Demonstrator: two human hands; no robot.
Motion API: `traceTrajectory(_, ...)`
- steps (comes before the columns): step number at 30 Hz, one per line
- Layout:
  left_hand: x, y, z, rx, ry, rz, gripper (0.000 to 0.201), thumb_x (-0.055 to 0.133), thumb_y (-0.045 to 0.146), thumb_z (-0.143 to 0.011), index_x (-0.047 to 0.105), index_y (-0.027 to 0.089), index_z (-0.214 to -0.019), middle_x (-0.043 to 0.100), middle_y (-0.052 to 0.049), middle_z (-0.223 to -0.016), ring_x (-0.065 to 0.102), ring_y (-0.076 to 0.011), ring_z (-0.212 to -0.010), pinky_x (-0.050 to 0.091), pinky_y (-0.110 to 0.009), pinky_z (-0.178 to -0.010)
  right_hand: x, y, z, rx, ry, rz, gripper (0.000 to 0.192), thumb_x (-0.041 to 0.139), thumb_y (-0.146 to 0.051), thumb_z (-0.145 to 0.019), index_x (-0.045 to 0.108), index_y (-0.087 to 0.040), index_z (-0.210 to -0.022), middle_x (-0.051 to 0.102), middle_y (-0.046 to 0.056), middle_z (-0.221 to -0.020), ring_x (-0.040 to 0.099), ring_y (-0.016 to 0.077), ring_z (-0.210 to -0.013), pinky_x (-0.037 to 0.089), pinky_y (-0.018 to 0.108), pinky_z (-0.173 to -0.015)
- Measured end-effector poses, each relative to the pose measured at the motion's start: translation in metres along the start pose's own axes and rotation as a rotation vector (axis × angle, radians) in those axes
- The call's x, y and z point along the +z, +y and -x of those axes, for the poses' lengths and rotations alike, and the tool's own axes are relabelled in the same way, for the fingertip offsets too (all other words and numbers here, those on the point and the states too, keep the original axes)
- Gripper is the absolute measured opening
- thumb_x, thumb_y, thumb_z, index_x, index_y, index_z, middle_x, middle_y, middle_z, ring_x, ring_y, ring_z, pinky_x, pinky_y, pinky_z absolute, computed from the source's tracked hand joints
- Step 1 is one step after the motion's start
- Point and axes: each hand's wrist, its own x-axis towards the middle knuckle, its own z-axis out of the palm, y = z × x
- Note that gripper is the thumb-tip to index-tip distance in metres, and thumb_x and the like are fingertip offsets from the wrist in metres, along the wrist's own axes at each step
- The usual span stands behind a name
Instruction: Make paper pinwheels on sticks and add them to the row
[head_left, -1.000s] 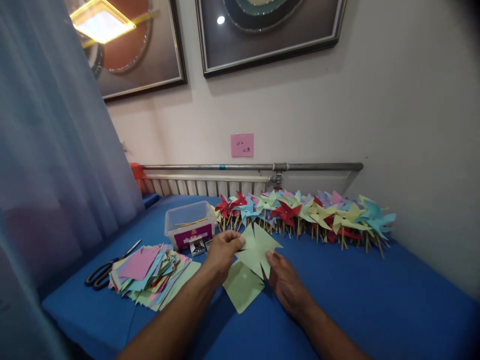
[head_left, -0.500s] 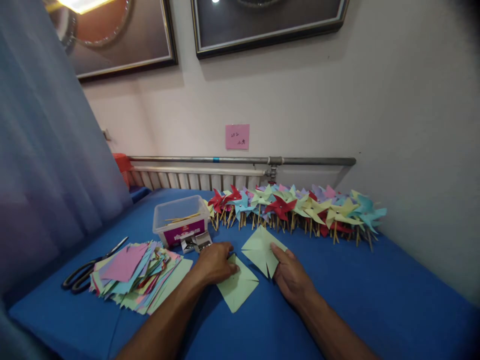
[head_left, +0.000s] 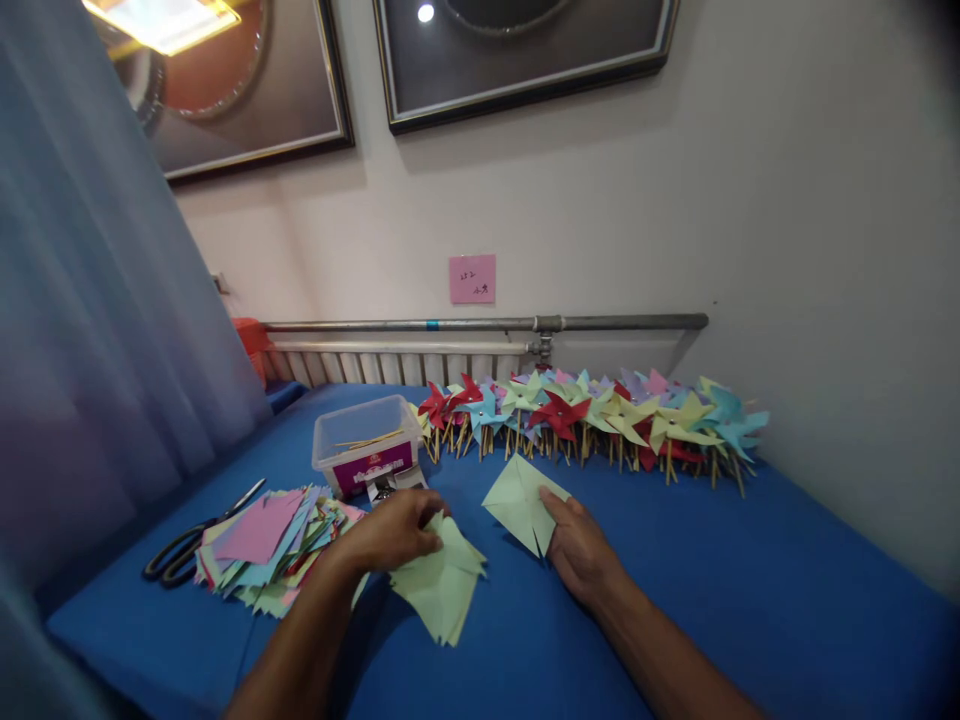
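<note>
My left hand is closed on a few pale green paper squares, pinching their upper edge; slits are cut in from their corners. In my right hand is another pale green slit paper square, gripped at its right side between thumb and fingers. Left of my left arm lies a loose pile of coloured paper squares with a pink one on top. Beyond my left hand, small boxes of metal bits stand partly hidden behind it.
Scissors with black handles lie left of the pile. A clear plastic tub holds thin sticks. Many paper pinwheels on sticks line the back of the blue-covered table. A curtain hangs at left; pipes run along the wall.
My left hand has moved left and lifted the green squares off the table, so they now hang fanned out. My right hand keeps its square in nearly the same place.
</note>
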Motion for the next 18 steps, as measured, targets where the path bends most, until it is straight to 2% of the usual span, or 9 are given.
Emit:
traceTrajectory(3, -0.026, -0.006, 0.029, -0.119, 0.134, -0.160, 0.025, 0.058, 0.016, -0.067, 0.072, 0.022, -0.087, 0.065, 0.001, -0.071, 0.056, -0.0163, -0.064, 0.033, -0.023, -0.058, 0.002, 0.002, 0.000, -0.003, -0.037, 0.001, 0.020, 0.078, -0.028, -0.079, 0.066, -0.018, -0.092, 0.081, 0.012, -0.094, 0.075, 0.0333, -0.104, 0.064, 0.046, -0.086)
traceTrajectory(5, -0.041, -0.005, 0.042, -0.238, 0.314, -0.374, 0.021, 0.060, 0.015, -0.066, 0.071, 0.023, -0.082, 0.068, -0.002, -0.073, 0.058, -0.0183, -0.065, 0.033, -0.024, -0.059, 0.003, 0.003, 0.000, -0.009, -0.037, 0.006, 0.021, 0.077, -0.028, -0.079, 0.067, -0.018, -0.094, 0.081, 0.012, -0.094, 0.075, 0.0335, -0.103, 0.064, 0.045, -0.084)
traceTrajectory(7, -0.050, 0.001, 0.042, -0.278, 0.502, -0.534, 0.013, 0.061, 0.018, -0.072, 0.070, 0.023, -0.079, 0.071, -0.006, -0.081, 0.061, -0.0203, -0.070, 0.034, -0.026, -0.062, 0.004, 0.003, 0.000, -0.015, -0.031, 0.017, 0.022, 0.078, -0.028, -0.078, 0.066, -0.018, -0.093, 0.081, 0.012, -0.092, 0.076, 0.0336, -0.100, 0.064, 0.045, -0.082)
traceTrajectory(8, -0.050, 0.006, 0.037, -0.260, 0.553, -0.557, 0.009, 0.060, 0.021, -0.076, 0.069, 0.022, -0.078, 0.071, -0.007, -0.083, 0.062, -0.0207, -0.071, 0.035, -0.027, -0.064, 0.005, 0.004, 0.000, -0.014, -0.028, 0.024, 0.021, 0.078, -0.028, -0.078, 0.065, -0.018, -0.091, 0.081, 0.012, -0.090, 0.076, 0.0335, -0.100, 0.065, 0.045, -0.081)
traceTrajectory(9, -0.047, 0.012, 0.029, -0.213, 0.548, -0.532, 0.011, 0.058, 0.023, -0.080, 0.069, 0.022, -0.078, 0.071, -0.007, -0.081, 0.062, -0.0206, -0.072, 0.036, -0.027, -0.065, 0.005, 0.003, 0.000, -0.009, -0.026, 0.031, 0.021, 0.079, -0.028, -0.078, 0.065, -0.018, -0.090, 0.081, 0.012, -0.089, 0.076, 0.0333, -0.099, 0.064, 0.045, -0.080)
traceTrajectory(11, -0.033, 0.023, 0.003, -0.101, 0.431, -0.377, 0.015, 0.057, 0.025, -0.083, 0.069, 0.021, -0.075, 0.069, -0.004, -0.073, 0.062, -0.0192, -0.070, 0.038, -0.027, -0.065, 0.006, 0.002, 0.002, -0.001, -0.020, 0.042, 0.021, 0.079, -0.029, -0.077, 0.064, -0.019, -0.087, 0.080, 0.012, -0.088, 0.076, 0.0330, -0.098, 0.064, 0.044, -0.080)
traceTrajectory(13, -0.008, 0.030, -0.027, -0.032, 0.350, -0.124, 0.015, 0.063, 0.031, -0.081, 0.072, 0.019, -0.085, 0.072, -0.004, -0.079, 0.063, -0.0188, -0.072, 0.040, -0.027, -0.066, 0.007, 0.001, 0.005, 0.002, -0.041, 0.046, 0.022, 0.079, -0.031, -0.077, 0.066, -0.018, -0.089, 0.081, 0.012, -0.088, 0.077, 0.0333, -0.097, 0.064, 0.044, -0.081)
traceTrajectory(16, 0.036, 0.028, -0.063, -0.045, 0.314, 0.152, 0.023, 0.071, 0.029, -0.073, 0.072, 0.016, -0.092, 0.071, -0.004, -0.080, 0.062, -0.0175, -0.071, 0.042, -0.026, -0.064, 0.008, -0.001, 0.009, 0.004, -0.108, 0.063, 0.031, 0.080, -0.034, -0.076, 0.069, -0.016, -0.099, 0.081, 0.012, -0.089, 0.077, 0.0339, -0.094, 0.063, 0.045, -0.081)
traceTrajectory(18, 0.060, 0.021, -0.074, -0.066, 0.306, 0.341, 0.020, 0.072, 0.027, -0.071, 0.071, 0.015, -0.087, 0.069, -0.002, -0.074, 0.059, -0.0150, -0.066, 0.041, -0.025, -0.061, 0.009, -0.002, 0.011, 0.010, -0.137, 0.083, 0.035, 0.081, -0.036, -0.076, 0.070, -0.016, -0.103, 0.081, 0.012, -0.089, 0.078, 0.0335, -0.091, 0.063, 0.045, -0.080)
